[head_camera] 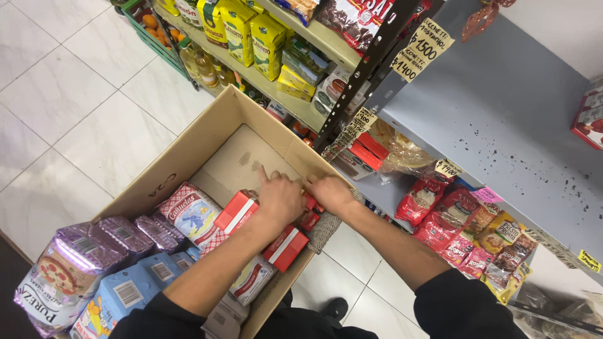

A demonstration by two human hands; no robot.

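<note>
Red cartons (286, 246) lie in a row inside the cardboard box (188, 147), long axes slanting toward its far right wall. Left hand (278, 199) presses flat on them — fingers spread, forefinger out; right hand (330, 191) curls over the row's far end — what it grips I cannot tell.

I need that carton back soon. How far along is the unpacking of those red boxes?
Done: the far half of the cardboard carton is bare, and red boxes already lie on the grey shelf. In hand: left hand and right hand rest on the red boxes in the carton. Left: those, plus purple bags and blue packs.
</note>
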